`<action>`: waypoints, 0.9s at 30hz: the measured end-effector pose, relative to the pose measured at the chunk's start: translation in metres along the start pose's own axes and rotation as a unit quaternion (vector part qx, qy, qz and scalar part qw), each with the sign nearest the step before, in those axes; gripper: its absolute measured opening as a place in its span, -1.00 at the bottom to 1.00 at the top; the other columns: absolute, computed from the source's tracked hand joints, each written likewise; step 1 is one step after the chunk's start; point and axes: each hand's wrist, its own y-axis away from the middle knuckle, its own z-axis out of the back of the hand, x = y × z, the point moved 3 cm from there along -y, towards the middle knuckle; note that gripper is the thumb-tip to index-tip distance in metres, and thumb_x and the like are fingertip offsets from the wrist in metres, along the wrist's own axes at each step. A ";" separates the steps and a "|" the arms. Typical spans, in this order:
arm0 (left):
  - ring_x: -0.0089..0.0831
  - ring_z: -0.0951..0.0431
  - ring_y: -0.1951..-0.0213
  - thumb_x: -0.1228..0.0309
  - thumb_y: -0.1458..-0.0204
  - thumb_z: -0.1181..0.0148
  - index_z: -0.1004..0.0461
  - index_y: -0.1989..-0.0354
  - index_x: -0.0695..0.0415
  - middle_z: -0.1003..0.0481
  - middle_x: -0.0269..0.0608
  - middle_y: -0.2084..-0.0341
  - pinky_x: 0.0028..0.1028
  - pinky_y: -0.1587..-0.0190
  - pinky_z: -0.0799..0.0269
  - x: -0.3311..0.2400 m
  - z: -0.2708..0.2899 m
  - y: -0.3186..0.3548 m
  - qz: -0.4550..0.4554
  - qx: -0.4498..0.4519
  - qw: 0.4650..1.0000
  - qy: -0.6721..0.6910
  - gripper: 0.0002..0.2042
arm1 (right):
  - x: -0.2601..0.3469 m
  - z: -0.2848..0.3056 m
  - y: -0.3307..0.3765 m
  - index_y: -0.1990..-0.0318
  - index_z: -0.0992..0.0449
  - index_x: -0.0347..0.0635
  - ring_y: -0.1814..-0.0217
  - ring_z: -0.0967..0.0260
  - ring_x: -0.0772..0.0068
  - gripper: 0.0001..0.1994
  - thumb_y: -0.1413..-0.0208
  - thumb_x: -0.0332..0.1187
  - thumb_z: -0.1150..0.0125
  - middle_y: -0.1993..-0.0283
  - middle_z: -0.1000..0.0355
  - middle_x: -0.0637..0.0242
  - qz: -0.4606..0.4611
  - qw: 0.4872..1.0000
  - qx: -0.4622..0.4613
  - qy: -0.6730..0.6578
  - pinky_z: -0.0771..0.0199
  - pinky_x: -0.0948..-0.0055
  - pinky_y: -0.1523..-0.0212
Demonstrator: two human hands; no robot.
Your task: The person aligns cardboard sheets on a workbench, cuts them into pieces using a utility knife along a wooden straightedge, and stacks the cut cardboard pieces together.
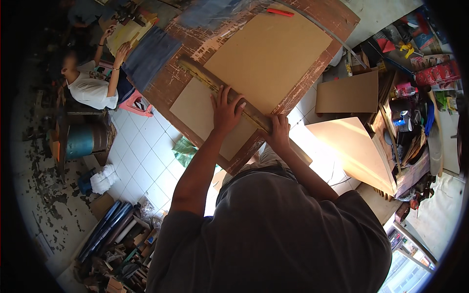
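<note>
A long, narrow wooden bar (254,111) with worn edges lies slantwise over the brown sheets of board on the table. My left hand (226,110) grips the bar near its middle, fingers spaced over its top. Farther along to the right, my right hand (277,131) is closed over the same bar, close to the table's near edge. On the far side of the bar lies a large brown board (273,53); a paler board (198,110) shows on the near left side. Whether these two are one sheet is hidden under the bar.
The scratched brown table (161,100) carries a slim red tool (280,12) and dark blue cloth (152,53). Another person (93,85) works at the left. Large board sheets (354,146) lean at the right beside cluttered shelves. Tubes and scraps (122,234) lie at lower left.
</note>
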 end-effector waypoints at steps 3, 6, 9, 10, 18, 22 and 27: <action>0.05 0.04 -0.46 0.13 -0.20 -0.16 -0.52 -0.08 -0.20 -0.10 -0.07 -0.36 0.35 -0.40 0.26 0.000 0.000 0.000 0.005 0.000 1.000 -0.004 -0.70 | -0.002 -0.003 -0.002 -0.12 -0.39 -0.07 -0.20 -0.21 0.02 -0.32 0.24 -0.29 -0.56 -0.09 -0.27 0.16 -0.033 0.999 0.010 -0.007 -0.20 0.01 -0.15; 0.06 0.04 -0.46 0.12 -0.20 -0.16 -0.52 -0.08 -0.20 -0.09 -0.06 -0.37 0.35 -0.40 0.26 -0.001 0.000 -0.002 0.009 0.002 1.000 -0.005 -0.70 | -0.002 -0.003 -0.004 -0.11 -0.39 -0.06 -0.20 -0.21 0.01 -0.33 0.24 -0.30 -0.56 -0.10 -0.27 0.17 -0.054 0.998 0.022 -0.005 -0.18 0.01 -0.15; 0.07 0.06 -0.46 0.11 -0.20 -0.16 -0.51 -0.08 -0.20 -0.08 -0.05 -0.37 0.34 -0.40 0.27 -0.001 0.001 -0.002 0.015 0.008 1.000 -0.002 -0.70 | -0.001 -0.004 -0.006 -0.11 -0.38 -0.07 -0.21 -0.20 0.01 -0.33 0.23 -0.29 -0.56 -0.11 -0.27 0.16 -0.061 0.998 0.029 -0.001 -0.17 0.01 -0.15; 0.07 0.06 -0.46 0.11 -0.20 -0.16 -0.51 -0.08 -0.19 -0.08 -0.05 -0.37 0.34 -0.40 0.27 -0.001 0.001 -0.002 0.017 0.012 1.000 0.003 -0.70 | -0.001 -0.005 -0.006 -0.11 -0.38 -0.07 -0.21 -0.20 0.01 -0.33 0.23 -0.29 -0.56 -0.11 -0.27 0.16 -0.060 0.998 0.030 -0.003 -0.17 0.01 -0.15; 0.06 0.06 -0.46 0.12 -0.17 -0.21 -0.49 -0.08 -0.24 -0.08 -0.07 -0.35 0.33 -0.41 0.26 0.001 0.006 -0.005 0.026 0.032 0.999 0.012 -0.69 | -0.003 -0.004 -0.011 -0.08 -0.37 -0.10 -0.20 -0.21 -0.01 -0.36 0.19 -0.22 -0.55 -0.17 -0.26 0.12 -0.046 0.998 0.035 0.003 -0.16 -0.01 -0.10; 0.02 -0.07 -0.38 0.12 -0.17 -0.21 -0.53 -0.04 -0.21 -0.17 -0.10 -0.27 0.22 -0.42 0.14 0.003 0.012 -0.014 0.003 0.046 0.999 0.012 -0.72 | -0.007 -0.006 -0.012 -0.08 -0.37 -0.11 -0.23 -0.18 -0.04 -0.36 0.18 -0.21 -0.55 -0.21 -0.23 0.07 -0.074 0.995 0.062 -0.009 -0.15 -0.04 -0.12; -0.03 -0.15 -0.28 0.16 -0.15 -0.24 -0.59 0.04 -0.19 -0.24 -0.14 -0.19 0.06 -0.39 -0.01 0.035 0.020 -0.033 -0.036 0.053 0.998 0.002 -0.77 | -0.003 -0.003 -0.014 -0.10 -0.35 -0.11 -0.28 -0.14 -0.10 -0.34 0.18 -0.21 -0.56 -0.27 -0.19 -0.01 -0.083 0.994 0.075 -0.013 -0.14 -0.09 -0.17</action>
